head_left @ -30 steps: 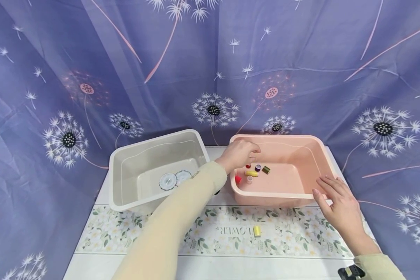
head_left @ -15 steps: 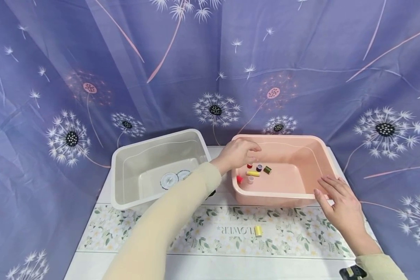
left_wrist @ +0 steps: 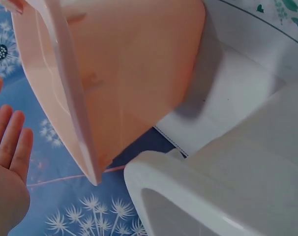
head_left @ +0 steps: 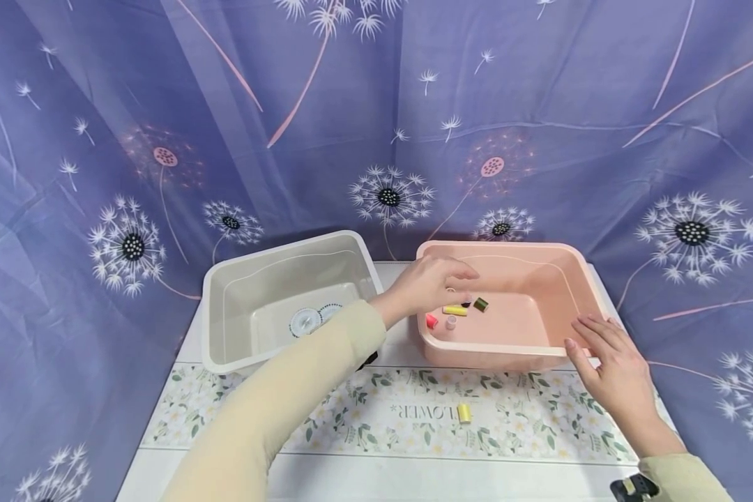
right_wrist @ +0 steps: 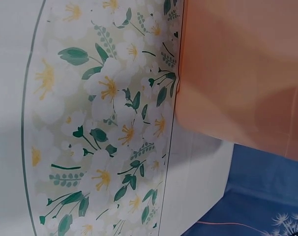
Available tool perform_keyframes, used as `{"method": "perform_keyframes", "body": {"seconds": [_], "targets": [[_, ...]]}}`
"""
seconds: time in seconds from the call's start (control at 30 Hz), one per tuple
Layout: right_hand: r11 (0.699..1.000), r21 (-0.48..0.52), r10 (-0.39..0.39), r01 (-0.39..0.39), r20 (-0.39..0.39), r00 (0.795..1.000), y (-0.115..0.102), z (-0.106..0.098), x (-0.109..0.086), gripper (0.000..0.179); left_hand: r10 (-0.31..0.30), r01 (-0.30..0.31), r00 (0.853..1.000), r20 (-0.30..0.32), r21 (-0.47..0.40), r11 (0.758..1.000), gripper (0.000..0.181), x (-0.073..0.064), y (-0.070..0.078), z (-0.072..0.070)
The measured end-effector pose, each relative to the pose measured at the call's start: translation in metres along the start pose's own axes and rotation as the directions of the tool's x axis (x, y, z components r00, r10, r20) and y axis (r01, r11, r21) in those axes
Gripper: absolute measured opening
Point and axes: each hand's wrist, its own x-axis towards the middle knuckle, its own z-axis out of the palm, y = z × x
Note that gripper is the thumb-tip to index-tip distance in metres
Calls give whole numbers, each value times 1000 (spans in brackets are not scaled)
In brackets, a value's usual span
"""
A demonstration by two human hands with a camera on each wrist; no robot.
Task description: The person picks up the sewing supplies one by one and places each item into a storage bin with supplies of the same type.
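Note:
My left hand [head_left: 431,282] reaches over the left end of a pink plastic bin [head_left: 514,245], above several small thread spools. Its fingers look loosely extended in the left wrist view, with nothing visible in the hand [left_wrist: 9,172]. Under it lie a yellow spool [head_left: 454,311], a dark green spool [head_left: 480,304], a red spool [head_left: 431,321] and a pale spool [head_left: 451,322]. A dark spool is partly covered by the fingers. My right hand [head_left: 613,359] rests on the bin's front right corner, fingers straight over the rim.
Left of the pink bin stands a grey bin [head_left: 276,251] holding two round pin wheels [head_left: 305,322], partly behind my left forearm. Another yellow spool [head_left: 464,413] stands on the floral strip [head_left: 514,418] in front. A purple dandelion curtain [head_left: 326,104] hangs behind the table.
My left hand has moved slightly right and lower over the spools, now covering the red one at the back. The right hand stays on the rim. The view has shifted slightly.

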Motion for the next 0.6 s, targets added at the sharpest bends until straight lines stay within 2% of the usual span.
{"method": "perform_keyframes", "body": {"seconds": [0.2, 0.43, 0.6], "targets": [[1000, 0, -4, 4, 0, 1000, 1, 1, 0, 64, 35, -35, 999, -10, -6, 999, 47, -14, 8, -2], [1000, -3, 2, -2, 8, 1000, 1, 1, -1, 56, 58, -58, 998, -23, -4, 998, 48, -33, 15, 0], [1000, -9, 4, -4, 12, 1000, 1, 1, -1, 58, 68, -70, 997, -28, -58, 996, 47, -50, 18, 2]]}}
